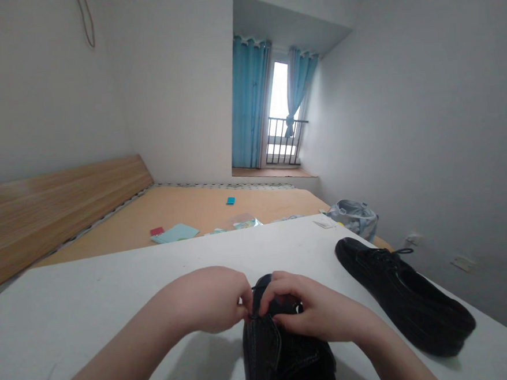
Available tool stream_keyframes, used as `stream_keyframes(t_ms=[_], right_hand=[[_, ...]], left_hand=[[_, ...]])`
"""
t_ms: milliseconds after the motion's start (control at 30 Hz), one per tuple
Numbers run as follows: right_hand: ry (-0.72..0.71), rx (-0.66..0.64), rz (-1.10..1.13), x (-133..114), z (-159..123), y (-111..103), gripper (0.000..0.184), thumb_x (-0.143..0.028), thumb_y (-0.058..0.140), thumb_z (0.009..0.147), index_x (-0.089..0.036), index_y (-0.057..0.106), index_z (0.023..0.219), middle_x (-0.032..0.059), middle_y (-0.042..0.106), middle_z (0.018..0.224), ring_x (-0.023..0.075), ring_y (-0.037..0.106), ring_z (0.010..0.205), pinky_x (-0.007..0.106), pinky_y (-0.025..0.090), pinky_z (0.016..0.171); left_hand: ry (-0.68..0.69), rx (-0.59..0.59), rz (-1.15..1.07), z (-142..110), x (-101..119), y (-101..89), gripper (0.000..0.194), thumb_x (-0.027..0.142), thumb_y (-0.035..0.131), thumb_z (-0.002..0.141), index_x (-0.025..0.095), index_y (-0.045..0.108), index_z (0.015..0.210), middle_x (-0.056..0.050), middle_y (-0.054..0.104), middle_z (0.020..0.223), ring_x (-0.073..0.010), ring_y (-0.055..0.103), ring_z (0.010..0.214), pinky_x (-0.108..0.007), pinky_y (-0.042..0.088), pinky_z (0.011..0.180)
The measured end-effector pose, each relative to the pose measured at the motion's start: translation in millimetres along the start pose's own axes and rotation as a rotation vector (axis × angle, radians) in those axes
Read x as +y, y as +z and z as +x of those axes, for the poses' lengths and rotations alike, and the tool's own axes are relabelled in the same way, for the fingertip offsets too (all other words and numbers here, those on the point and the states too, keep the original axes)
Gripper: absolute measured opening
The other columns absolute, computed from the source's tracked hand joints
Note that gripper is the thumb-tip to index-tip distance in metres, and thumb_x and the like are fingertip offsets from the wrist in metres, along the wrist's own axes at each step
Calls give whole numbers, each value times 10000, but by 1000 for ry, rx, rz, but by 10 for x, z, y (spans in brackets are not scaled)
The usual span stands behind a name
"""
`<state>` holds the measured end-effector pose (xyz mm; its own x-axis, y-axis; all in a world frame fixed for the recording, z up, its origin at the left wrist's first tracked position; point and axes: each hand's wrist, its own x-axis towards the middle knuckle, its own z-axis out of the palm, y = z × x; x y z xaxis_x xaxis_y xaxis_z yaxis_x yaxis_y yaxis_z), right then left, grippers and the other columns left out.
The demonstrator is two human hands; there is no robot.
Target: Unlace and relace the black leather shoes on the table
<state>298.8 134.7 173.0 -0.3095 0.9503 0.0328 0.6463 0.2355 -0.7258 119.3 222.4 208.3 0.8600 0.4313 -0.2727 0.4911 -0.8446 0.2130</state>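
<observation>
A black lace-up shoe (291, 355) stands on the white table in front of me, toe pointing away and its near part cut off by the lower frame edge. My left hand (220, 299) comes in from the left, thumb and fingers pinched on the thin black shoelace (254, 316) at the lacing. From the right, my right hand (302, 305) curls over the front of the shoe, its index fingertip and thumb closed at the same lacing. The fingers partly hide the lace. The matching black shoe (402, 292) lies to the right, its lace tied in a bow.
The white table (114, 304) has its right edge beyond the second shoe. Behind it, a tan bed surface (197, 202) bears a light-blue sheet (176, 233), a red piece (157, 231), a blue square (230, 201) and plastic packets (246, 222). A bag (355, 217) stands by the right wall.
</observation>
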Motion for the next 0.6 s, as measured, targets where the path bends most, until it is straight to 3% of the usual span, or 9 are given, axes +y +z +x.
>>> stream_keyframes(t_ms=[267,433,600], right_hand=[[-17,-5,40,-7,33,10,263,-30,614,729,-228,729,858,-2,588,889,155,572,865,259,423,808],[-17,0,56,12,60,23,238,-29,625,725,-203,739,840,5,601,872,153,580,837,258,429,775],[24,7,17,4,35,16,261,-63,634,718,-224,717,907,-18,585,823,136,535,765,243,409,709]], left_hand=[[-32,8,22,6,25,33,273,362,513,783,267,738,906,-33,732,766,-190,609,632,-253,286,469],[-5,-5,21,45,29,52,196,327,630,695,271,751,838,4,691,670,-148,543,555,-240,273,450],[-2,38,45,64,29,65,210,275,563,680,262,747,778,-7,680,630,-146,518,521,-243,289,457]])
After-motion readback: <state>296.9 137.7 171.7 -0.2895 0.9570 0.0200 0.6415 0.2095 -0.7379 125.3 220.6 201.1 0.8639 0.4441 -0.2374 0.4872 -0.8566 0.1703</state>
